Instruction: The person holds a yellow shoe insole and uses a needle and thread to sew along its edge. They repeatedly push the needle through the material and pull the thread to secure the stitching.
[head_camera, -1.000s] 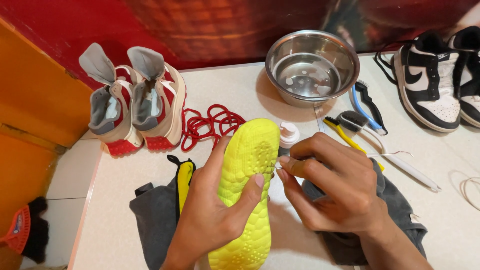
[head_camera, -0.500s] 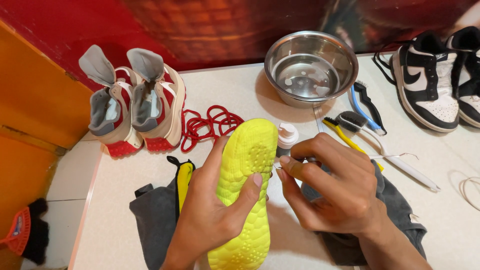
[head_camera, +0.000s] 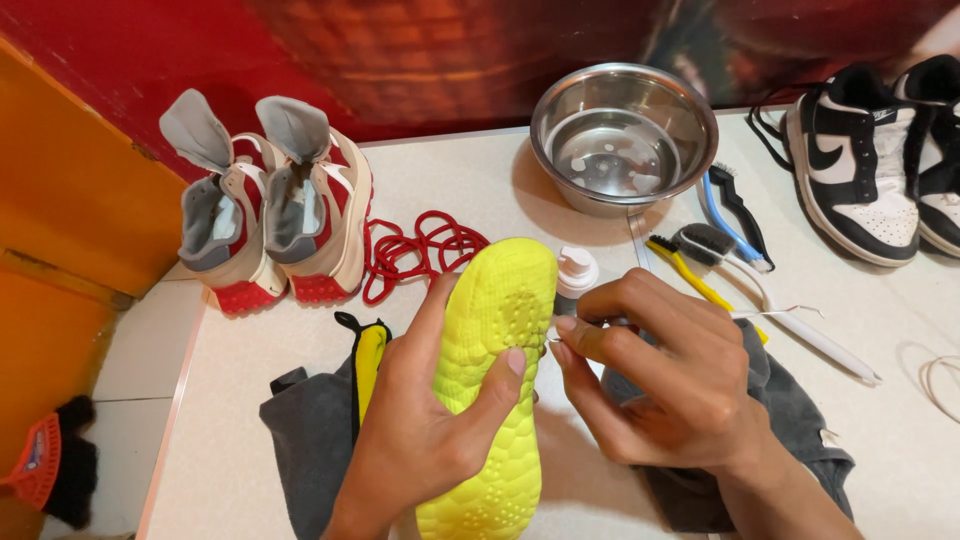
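Neon-yellow shoe (head_camera: 495, 390) sits sole-up in my left hand (head_camera: 430, 430), clamped steady; beside it my right hand (head_camera: 660, 385) pinches a thin pick (head_camera: 553, 343) at the tread.

A neon-yellow shoe with a pebbled, matt foam-like sole (head_camera: 495, 380) is being shown, its tread bumpy. A dark grey cloth (head_camera: 310, 440), soft and napped, is being seen beneath it. A round steel bowl (head_camera: 690, 120), polished and glossy, is reflecting light. Red woven laces (head_camera: 420, 250) are looking matt. The cream tabletop (head_camera: 450, 180) is appearing smooth, faintly sheened.
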